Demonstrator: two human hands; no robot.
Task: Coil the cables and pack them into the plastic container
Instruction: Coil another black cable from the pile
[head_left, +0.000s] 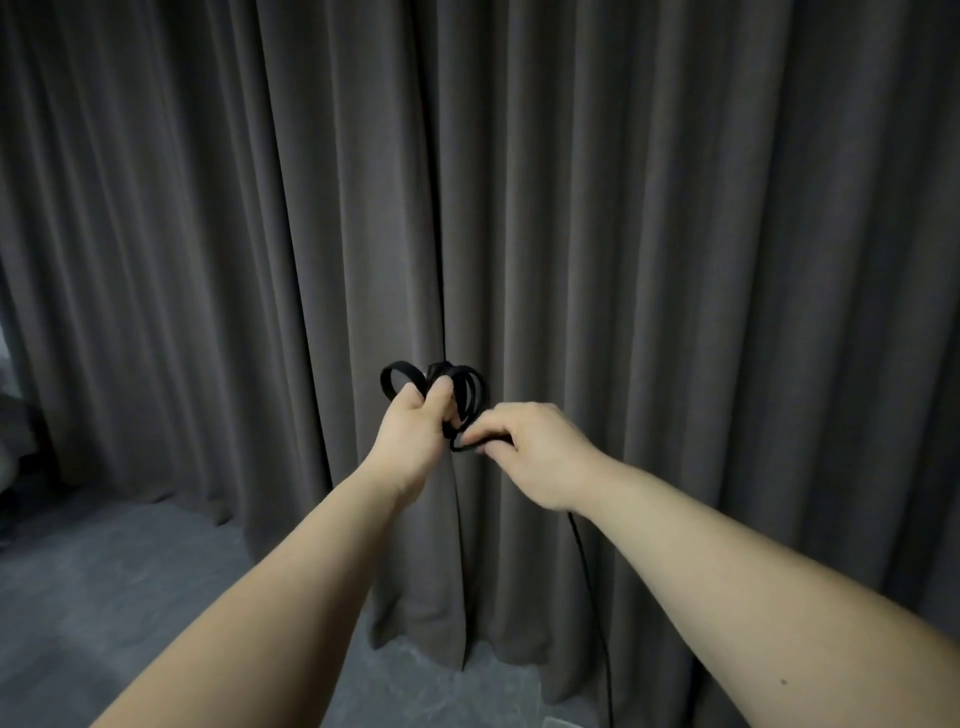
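A black cable (470, 387) is partly wound into several small loops held up in front of a curtain. My left hand (415, 431) grips the bundle of loops, which stick out above its fingers. Just to the right, my right hand (530, 452) pinches the cable's loose run close to the coil. From under my right wrist the rest of the cable hangs straight down toward the floor and leaves the view at the bottom edge. No plastic container is in view.
A dark grey pleated curtain (675, 234) fills the background from left to right. Grey carpet floor (130, 587) lies at the lower left. Something dark and indistinct stands at the far left edge.
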